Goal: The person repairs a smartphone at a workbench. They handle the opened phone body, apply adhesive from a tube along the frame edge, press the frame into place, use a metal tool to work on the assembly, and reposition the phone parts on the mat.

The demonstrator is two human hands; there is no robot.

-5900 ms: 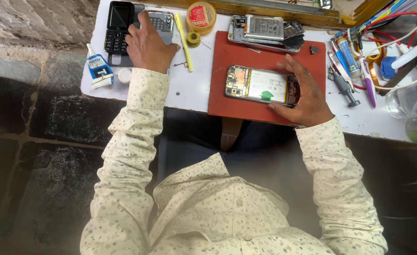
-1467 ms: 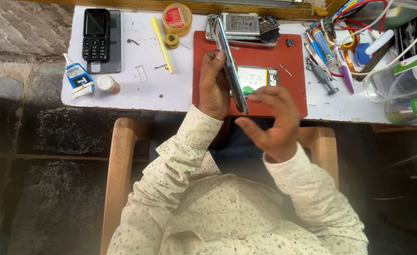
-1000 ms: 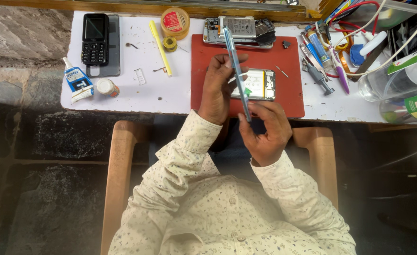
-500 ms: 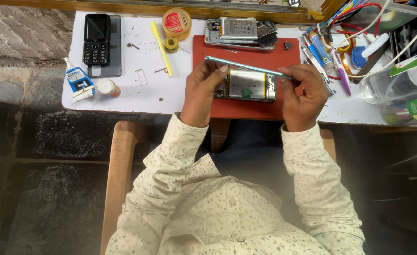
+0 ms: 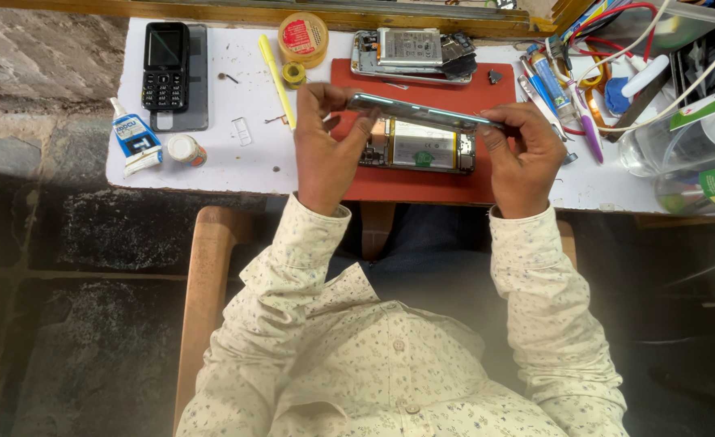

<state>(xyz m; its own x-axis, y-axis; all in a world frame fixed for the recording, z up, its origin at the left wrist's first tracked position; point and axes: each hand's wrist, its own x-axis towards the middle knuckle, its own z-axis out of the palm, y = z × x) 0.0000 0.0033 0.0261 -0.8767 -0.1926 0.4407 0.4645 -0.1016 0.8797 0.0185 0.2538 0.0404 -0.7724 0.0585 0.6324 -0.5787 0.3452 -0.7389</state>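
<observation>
Person seated at a white bench (image 5: pixel 236 162), both hands up over a red mat (image 5: pixel 422 184). Left hand (image 5: pixel 325 146) is clamped on the left end of a thin phone panel (image 5: pixel 422 113), right hand (image 5: pixel 527 154) pinches its right end; panel is held edge-on, roughly level, lifted above the mat. Right under it on the mat lies an opened phone body (image 5: pixel 418 150), battery and boards showing, not touching the panel. Far edge of the mat: another opened phone (image 5: pixel 414 53) with its battery up. Far left on the bench a black keypad phone (image 5: pixel 165 57) sits on a grey slab. Near that, a glue tube (image 5: pixel 135 144) and a small white cap jar (image 5: pixel 184 150) just beside it. A yellow pen (image 5: pixel 276 71) lies slanted between the keypad phone and the mat, with a round yellow tin (image 5: pixel 303 36) and a small tape roll (image 5: pixel 293 74) close by. Right side is a clutter of tools and cables (image 5: pixel 584 89); clear plastic jars (image 5: pixel 697 146) at the far right edge.
</observation>
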